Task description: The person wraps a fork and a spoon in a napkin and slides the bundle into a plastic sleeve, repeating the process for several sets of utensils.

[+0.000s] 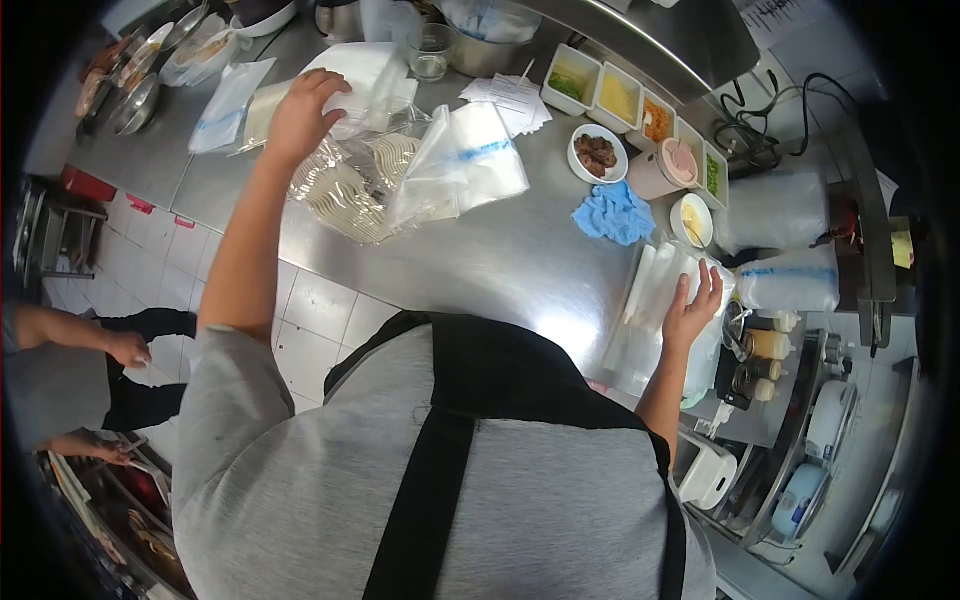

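Note:
My left hand reaches to the back left of the steel counter, fingers spread and slightly bent at the edge of a stack of white sheets or bags. Just in front of it lie clear packs of wrapped plastic cutlery. Beside those is a clear plastic bag with a blue stripe. My right hand is at the right end, fingers apart and holding nothing visible, over flat translucent plastic bags. A crumpled blue cloth sits a little behind it.
White tubs of chopped food, a bowl of browned meat, a pink-topped container and a small bowl line the back right. Sauce bottles stand at far right. Metal bowls are at far left. Another person stands left.

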### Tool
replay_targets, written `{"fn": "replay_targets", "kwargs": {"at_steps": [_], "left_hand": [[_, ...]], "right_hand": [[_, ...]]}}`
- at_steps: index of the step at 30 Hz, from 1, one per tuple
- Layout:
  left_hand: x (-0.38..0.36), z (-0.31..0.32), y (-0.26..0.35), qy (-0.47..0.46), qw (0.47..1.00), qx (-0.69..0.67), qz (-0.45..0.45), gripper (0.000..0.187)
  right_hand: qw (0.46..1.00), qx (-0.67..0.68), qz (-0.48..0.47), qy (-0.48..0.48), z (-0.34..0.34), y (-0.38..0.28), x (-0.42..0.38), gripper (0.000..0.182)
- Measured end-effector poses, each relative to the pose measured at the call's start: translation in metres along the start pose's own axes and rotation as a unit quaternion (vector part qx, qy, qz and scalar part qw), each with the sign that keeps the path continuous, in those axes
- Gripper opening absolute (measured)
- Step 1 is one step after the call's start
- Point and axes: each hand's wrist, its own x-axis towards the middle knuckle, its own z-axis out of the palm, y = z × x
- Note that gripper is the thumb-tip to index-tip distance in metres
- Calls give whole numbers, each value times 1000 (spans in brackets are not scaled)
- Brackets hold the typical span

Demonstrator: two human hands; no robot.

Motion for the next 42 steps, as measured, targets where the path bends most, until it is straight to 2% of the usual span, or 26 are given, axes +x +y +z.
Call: {"fn": "replay_targets", "kwargs": {"at_steps": [2,5,11,17,20,23,25,26,27,28,30,32,35,38,40,42], "left_hand": [[5,-3,-27,-82,996,23,8,32],[10,-2,-45,-146,988,-52,-15,28],[22,-9,-51,-186,972,-111,-89,17],[25,0,-70,-187,962,-167,-104,17],[30,0,-56,-113,982,-75,-133,21],[51,-10,7,52,989,-88,-111,23],[52,-3,73,103,983,-145,33,19],[45,2,110,72,982,-154,79,16],[37,16,138,46,979,-70,184,14],[25,21,177,24,973,-70,218,14],[-1,58,221,-61,929,-179,318,21],[-38,92,255,-134,923,-157,325,19],[-69,118,263,-214,900,-136,355,23],[-62,110,247,-237,894,-228,305,34],[-50,91,227,-211,934,-167,236,35],[-48,80,194,-81,985,-86,129,33]], "right_hand": [[999,47,-18,12,0,-21,8,40],[995,99,-11,-22,9,-42,12,38],[986,152,8,-63,21,-69,2,35],[984,157,40,-74,11,-70,1,34],[985,151,46,-68,8,-64,-1,33],[986,146,54,-56,4,-65,-2,32],[988,139,54,-49,3,-67,0,32],[987,141,57,-45,2,-68,1,32],[987,145,59,-41,1,-69,2,32],[986,148,61,-36,0,-71,3,32],[984,168,60,-29,-4,-77,5,31],[982,178,57,-26,-8,-80,4,31],[982,177,51,-32,-10,-80,-1,31],[984,167,54,-41,-11,-81,-6,30],[979,190,58,-49,-5,-79,-9,29],[976,205,48,-56,1,-81,-8,29]]}}
